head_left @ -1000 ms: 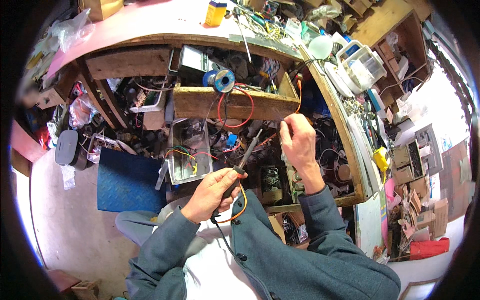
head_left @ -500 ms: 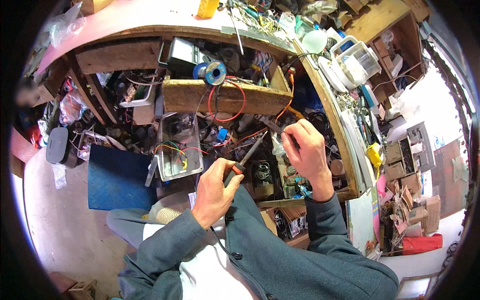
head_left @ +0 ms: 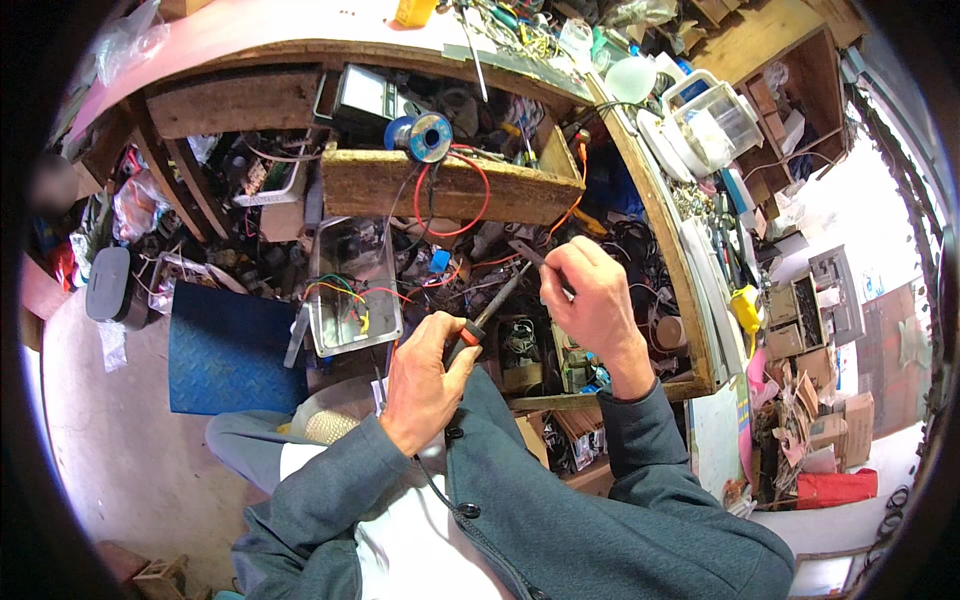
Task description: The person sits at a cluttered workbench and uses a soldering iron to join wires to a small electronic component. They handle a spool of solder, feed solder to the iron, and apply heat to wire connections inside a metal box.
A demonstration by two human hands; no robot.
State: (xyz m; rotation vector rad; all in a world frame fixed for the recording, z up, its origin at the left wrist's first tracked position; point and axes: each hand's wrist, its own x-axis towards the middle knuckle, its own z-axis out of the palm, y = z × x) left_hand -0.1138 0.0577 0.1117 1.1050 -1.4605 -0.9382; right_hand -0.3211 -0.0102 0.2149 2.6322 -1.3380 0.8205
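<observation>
Left: clear plastic rectangular box (head_left: 360, 347), coloured wires (head_left: 363, 322) inside. Left hand (head_left: 425, 380): grip closed round black-handled, orange-banded soldering iron (head_left: 500, 298), shaft angled up and right. Right hand (head_left: 597, 310): grip pinching dark grey flat blade-like tool (head_left: 528, 252) near iron's tip; contact cannot be confirmed. Step judged: blade worked close against iron; next move calls for steady iron, light blade control. Brown wooden counter edge (head_left: 668, 237) just beyond right hand; elbow room rightward limited.

Gotta be an electronics repair workshop. Wooden drawer (head_left: 385, 185) jammed with tools (head_left: 530, 156), wire spool (head_left: 416, 138) perched on its front edge, clear housing (head_left: 355, 248) with coloured leads (head_left: 364, 322) on its near side, soldering iron (head_left: 502, 297) there too, plus a cluttered counter (head_left: 300, 28) beyond it.
</observation>
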